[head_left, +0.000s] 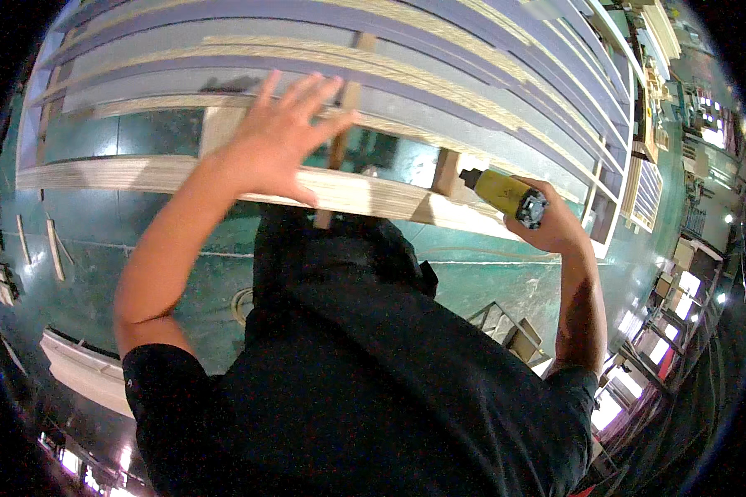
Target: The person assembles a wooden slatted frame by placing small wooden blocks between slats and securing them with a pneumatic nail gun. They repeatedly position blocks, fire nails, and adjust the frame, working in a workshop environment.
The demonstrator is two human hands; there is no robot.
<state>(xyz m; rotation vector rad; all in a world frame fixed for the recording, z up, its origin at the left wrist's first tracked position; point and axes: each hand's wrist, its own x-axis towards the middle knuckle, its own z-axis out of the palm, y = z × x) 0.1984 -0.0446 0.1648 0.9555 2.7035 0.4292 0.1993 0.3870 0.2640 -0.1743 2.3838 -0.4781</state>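
A large slatted wooden frame [373, 192] spans the view in front of me, its pale front rail running from left to right. My left hand [280, 137] is spread over the rail's left-centre part, fingers apart and pointing away from me; whether the palm presses on the wood I cannot tell. My right hand [559, 222] is wrapped round a yellow-green and black cordless drill [497, 189] near the rail's right part. The drill's dark nose points left. Its handle is hidden by my hand, and I cannot make out a bit.
Pale and purplish slats [423, 79] stretch across the far side. Loose wooden strips [55, 248] lie on the green floor [489, 282] at left. A pale board stack [83, 369] sits at lower left. Several wooden pieces [642, 186] stand beyond the frame's right end.
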